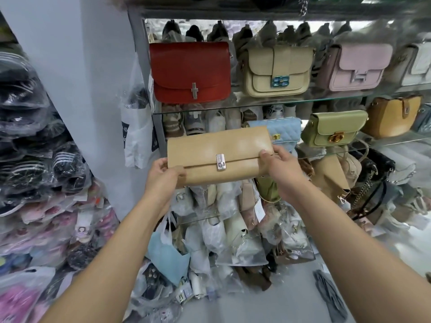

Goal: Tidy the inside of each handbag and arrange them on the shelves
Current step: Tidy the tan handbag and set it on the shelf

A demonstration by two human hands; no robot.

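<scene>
I hold a flat tan clutch bag (pixel 219 150) with a silver clasp in front of the glass shelves, its flap shut. My left hand (pixel 163 174) grips its lower left corner. My right hand (pixel 279 166) grips its right end, thumb on the front. Behind it on the middle glass shelf (pixel 384 142) stand a quilted light blue bag (pixel 283 131), an olive green bag (pixel 333 129) and a mustard bag (pixel 391 115). On the upper glass shelf (pixel 268 102) stand a red bag (pixel 190 71), a cream bag (pixel 277 71) and a pink bag (pixel 356 67).
Bags wrapped in plastic are heaped below the shelves (pixel 233 229) and spill onto the floor. Stacks of bagged goods (pixel 35 159) rise at the left beside a white pillar (pixel 88 78). A black chain-strap bag (pixel 373 173) lies at the right. A grey cloth (pixel 331 297) lies on the floor.
</scene>
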